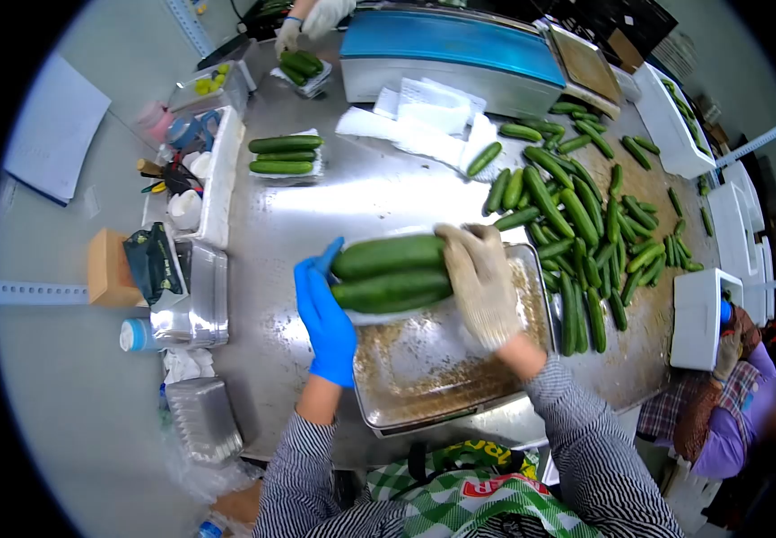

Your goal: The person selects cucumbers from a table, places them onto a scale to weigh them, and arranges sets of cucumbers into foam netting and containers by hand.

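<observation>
Between my two hands is a pack of large cucumbers (390,273), lying side by side on something white that shows only at its edges. My left hand (327,314), in a blue glove, grips the left end. My right hand (479,287), in a pale knit glove, closes over the right end. The pack is held above a shallow metal pan (442,386) that is wet and spotted with dirt. To the right of my right hand spreads a big heap of loose cucumbers (581,215). Another cucumber pack (286,166) sits farther back on the metal table.
A wrapping machine with a blue top (451,45) and white paper sheets (433,112) are at the back. Another person's gloved hand (289,36) is near a third pack (301,67). Clear plastic trays (204,421) stack at left; white foam boxes (697,336) and another person (720,403) are at right.
</observation>
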`<state>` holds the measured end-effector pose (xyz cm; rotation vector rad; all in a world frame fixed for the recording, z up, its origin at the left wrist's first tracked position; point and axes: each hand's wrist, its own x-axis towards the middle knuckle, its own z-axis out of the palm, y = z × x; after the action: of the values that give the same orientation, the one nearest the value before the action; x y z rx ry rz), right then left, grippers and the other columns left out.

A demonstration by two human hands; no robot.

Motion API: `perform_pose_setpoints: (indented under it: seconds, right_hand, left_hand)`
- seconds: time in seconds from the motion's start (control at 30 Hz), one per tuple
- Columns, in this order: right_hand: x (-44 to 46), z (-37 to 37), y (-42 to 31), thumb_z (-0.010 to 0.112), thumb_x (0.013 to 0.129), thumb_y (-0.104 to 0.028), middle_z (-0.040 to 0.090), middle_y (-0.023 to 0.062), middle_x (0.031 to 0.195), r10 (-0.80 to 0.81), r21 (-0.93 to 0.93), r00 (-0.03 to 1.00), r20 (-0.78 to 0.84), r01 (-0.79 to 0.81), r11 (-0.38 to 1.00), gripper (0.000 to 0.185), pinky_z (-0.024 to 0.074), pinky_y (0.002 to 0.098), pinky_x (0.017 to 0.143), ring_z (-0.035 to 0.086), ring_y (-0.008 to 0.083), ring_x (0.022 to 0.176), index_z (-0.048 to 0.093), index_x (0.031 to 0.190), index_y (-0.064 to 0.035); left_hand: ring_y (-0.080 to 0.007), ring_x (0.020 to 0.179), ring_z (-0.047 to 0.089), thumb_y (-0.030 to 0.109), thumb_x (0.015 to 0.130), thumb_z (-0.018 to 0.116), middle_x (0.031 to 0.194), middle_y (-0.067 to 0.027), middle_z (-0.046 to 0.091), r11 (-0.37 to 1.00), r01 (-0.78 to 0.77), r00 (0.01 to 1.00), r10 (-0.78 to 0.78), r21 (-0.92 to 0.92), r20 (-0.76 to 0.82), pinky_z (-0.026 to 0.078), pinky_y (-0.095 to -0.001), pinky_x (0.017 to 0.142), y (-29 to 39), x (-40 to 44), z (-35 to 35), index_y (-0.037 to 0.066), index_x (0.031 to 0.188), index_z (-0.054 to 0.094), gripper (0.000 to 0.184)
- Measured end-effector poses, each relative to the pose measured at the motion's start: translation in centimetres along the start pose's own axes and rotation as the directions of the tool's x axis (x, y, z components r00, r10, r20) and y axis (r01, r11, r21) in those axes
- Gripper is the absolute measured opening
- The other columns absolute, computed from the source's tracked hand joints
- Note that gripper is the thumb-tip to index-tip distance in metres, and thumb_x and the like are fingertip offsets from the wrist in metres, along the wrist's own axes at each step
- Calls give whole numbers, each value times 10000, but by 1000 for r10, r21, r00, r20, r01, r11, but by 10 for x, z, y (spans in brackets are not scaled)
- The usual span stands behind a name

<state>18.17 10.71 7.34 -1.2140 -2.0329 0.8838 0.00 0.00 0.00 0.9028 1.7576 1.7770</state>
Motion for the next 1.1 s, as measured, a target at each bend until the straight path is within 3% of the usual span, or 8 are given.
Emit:
perform_pose_setpoints:
  seconds: [0.2, 0.5, 0.67, 0.77, 0.8, 0.9, 1.0, 1.1]
  right_hand:
    - [93, 90, -10, 498, 977, -379, 582, 281, 1105, -49, 68, 985, 164, 38, 997, 402, 467, 429, 947, 596, 408, 1020, 697, 1158, -81]
    - [132, 183, 42, 469, 970, -410, 579, 327, 1129, -39, -99, 828, 559, 114, 989, 416, 463, 447, 966, 590, 444, 1049, 695, 1176, -129]
    - [136, 171, 35, 505, 954, -424, 550, 360, 1178, 11, -181, 823, 568, 112, 977, 543, 467, 441, 986, 573, 472, 1107, 563, 1319, -26]
    - [132, 142, 20, 576, 909, -444, 555, 361, 1171, -122, -189, 875, 469, 234, 954, 628, 469, 440, 984, 567, 470, 1121, 545, 1310, 38]
    - [127, 134, 14, 679, 841, -391, 599, 317, 1136, -139, -175, 869, 474, 248, 953, 612, 487, 433, 955, 598, 429, 1093, 571, 1252, 50]
    - [130, 131, 8, 734, 797, -308, 647, 256, 1074, -63, -209, 687, 724, 305, 929, 539, 505, 419, 925, 636, 386, 1038, 594, 1192, 31]
    - [125, 144, 27, 729, 803, -241, 675, 225, 1030, -147, -185, 680, 718, 391, 902, 454, 514, 411, 899, 659, 367, 989, 608, 1165, 4]
    - [133, 139, 33, 701, 843, -259, 687, 226, 1028, -137, -21, 692, 709, 215, 976, 425, 515, 390, 889, 670, 346, 975, 622, 1162, 10]
  left_hand:
    - [-147, 916, 469, 247, 1077, 313, 1041, -45, 553, 994, -86, 977, 96, 64, -192, 395, -288, 904, -24, 82, -42, 15, 1240, 650, 440]
    - [-197, 1040, 523, 260, 1072, 335, 1102, -93, 551, 987, 135, 961, -111, 82, -254, 398, -319, 987, -140, 101, -74, 40, 1256, 653, 429]
    - [-205, 1060, 536, 263, 1072, 350, 1146, -115, 542, 978, 134, 972, -99, 160, -213, 420, -315, 972, -140, 90, -83, 65, 1365, 568, 416]
    - [-203, 1047, 561, 185, 1023, 489, 1199, -119, 553, 974, 154, 944, -96, 164, -317, 467, -309, 905, -123, 76, -90, 76, 1348, 577, 354]
    - [-204, 1046, 569, 148, 988, 537, 1216, -118, 554, 964, 105, 968, -43, 243, -249, 478, -309, 887, -112, 72, -92, 75, 1330, 587, 353]
    - [-206, 1037, 593, 52, 891, 654, 1254, -110, 558, 895, -65, 995, 92, 441, -41, 505, -312, 849, -94, 62, -100, 74, 1279, 614, 391]
    - [-206, 955, 629, 23, 836, 704, 1214, -97, 595, 743, -299, 947, 307, 599, 92, 521, -312, 839, -104, 65, -106, 67, 1229, 630, 402]
    - [-182, 900, 628, 44, 844, 717, 1111, -106, 640, 931, -14, 998, 34, 365, -47, 521, -312, 820, -103, 67, -109, 40, 1179, 638, 344]
